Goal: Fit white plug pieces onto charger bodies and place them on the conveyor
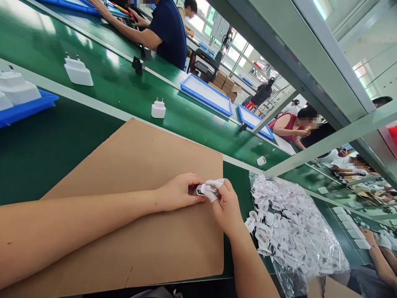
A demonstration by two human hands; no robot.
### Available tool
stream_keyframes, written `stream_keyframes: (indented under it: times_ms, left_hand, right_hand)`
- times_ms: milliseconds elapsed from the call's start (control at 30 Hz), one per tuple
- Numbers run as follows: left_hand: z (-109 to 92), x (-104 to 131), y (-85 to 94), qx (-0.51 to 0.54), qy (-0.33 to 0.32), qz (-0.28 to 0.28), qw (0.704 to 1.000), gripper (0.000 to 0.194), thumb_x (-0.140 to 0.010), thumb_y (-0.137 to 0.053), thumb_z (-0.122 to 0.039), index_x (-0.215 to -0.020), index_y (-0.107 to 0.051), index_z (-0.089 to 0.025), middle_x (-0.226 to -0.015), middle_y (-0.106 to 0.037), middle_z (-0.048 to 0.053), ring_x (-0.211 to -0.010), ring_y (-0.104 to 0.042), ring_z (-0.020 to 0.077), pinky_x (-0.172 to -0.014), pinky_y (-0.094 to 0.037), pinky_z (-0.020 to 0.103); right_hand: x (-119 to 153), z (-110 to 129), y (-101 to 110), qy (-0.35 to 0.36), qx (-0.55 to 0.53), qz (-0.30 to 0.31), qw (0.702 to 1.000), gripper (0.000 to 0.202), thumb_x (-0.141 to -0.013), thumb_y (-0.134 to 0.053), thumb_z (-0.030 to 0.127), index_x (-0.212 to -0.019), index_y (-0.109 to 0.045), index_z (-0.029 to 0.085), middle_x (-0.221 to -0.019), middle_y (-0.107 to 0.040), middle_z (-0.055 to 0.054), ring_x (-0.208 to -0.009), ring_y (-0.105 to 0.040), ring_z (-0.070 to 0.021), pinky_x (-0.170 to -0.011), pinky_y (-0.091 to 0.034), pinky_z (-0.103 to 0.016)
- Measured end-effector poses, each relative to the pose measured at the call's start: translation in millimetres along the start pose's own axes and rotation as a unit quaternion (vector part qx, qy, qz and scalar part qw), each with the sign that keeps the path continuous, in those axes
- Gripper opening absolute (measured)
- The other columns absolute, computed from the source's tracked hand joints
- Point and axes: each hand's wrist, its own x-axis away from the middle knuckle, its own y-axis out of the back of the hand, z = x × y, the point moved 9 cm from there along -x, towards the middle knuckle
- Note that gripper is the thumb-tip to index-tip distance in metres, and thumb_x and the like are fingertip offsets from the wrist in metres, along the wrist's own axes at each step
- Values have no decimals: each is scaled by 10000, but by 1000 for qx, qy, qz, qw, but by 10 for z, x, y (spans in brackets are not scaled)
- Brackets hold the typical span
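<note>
Over the brown cardboard sheet (161, 244), my left hand (178, 192) is closed round a small white charger housing (199, 190). Its open end faces right and a bit of green shows inside. My right hand (228, 207) wears white finger covers on the thumb and forefinger. Those two fingertips are pinched together right at the housing's open end, and what sits between them is mostly hidden. To the right of my right hand lies a clear plastic bag (322, 244) heaped with many small white plastic parts (288, 223).
Beyond the cardboard runs a green conveyor belt (124, 93) carrying white two-pin chargers (158, 108) and a small white part (261, 161). A blue tray (27, 108) with chargers stands at left. Blue-rimmed trays (206, 95) lie opposite. A metal post (328, 138) slants at right. Co-workers sit around.
</note>
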Motion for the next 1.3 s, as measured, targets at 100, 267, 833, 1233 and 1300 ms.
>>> stream_keyframes:
  times_ms: [100,267,833,1233,1300]
  left_hand:
    - [12,-13,-12,-1,3,8,1000,279,-790,-729,-448,-911,-727,-197,-934,-703,45,-919,-644,244,-798,-507,334]
    - [8,-38,-20,-10,-4,12,1000,247,-795,-722,-436,-855,-726,-197,-906,-702,41,-902,-642,245,-789,-501,334]
    - [0,-46,-42,-29,-2,33,999,297,-779,-712,-483,-797,-720,-186,-848,-658,32,-832,-617,224,-744,-468,311]
    - [-55,-24,-68,-4,35,30,999,418,-731,-727,-572,-926,-736,-203,-901,-738,31,-872,-672,263,-761,-535,331]
    - [-69,-13,-87,8,31,29,999,496,-726,-734,-578,-1070,-742,-220,-1042,-759,41,-966,-689,281,-849,-560,349]
  right_hand:
    - [-13,64,-6,33,39,-1,999,328,-944,-497,91,-1176,-673,242,-1047,-606,-75,-997,-605,-209,-833,-532,-333]
    - [-64,154,-56,71,104,14,992,240,-910,-490,70,-1017,-653,211,-968,-565,-73,-895,-561,-209,-768,-511,-335]
    - [-211,79,-115,5,146,66,987,224,-678,-521,-3,-679,-490,219,-772,-485,-12,-757,-495,-181,-619,-369,-286]
    - [-123,-10,-124,-61,178,25,982,236,-785,-626,71,-929,-709,239,-855,-582,-30,-850,-540,-215,-686,-437,-306]
    - [-30,-4,-54,-75,150,7,986,286,-826,-667,119,-1082,-704,240,-963,-644,-45,-922,-565,-230,-779,-486,-330]
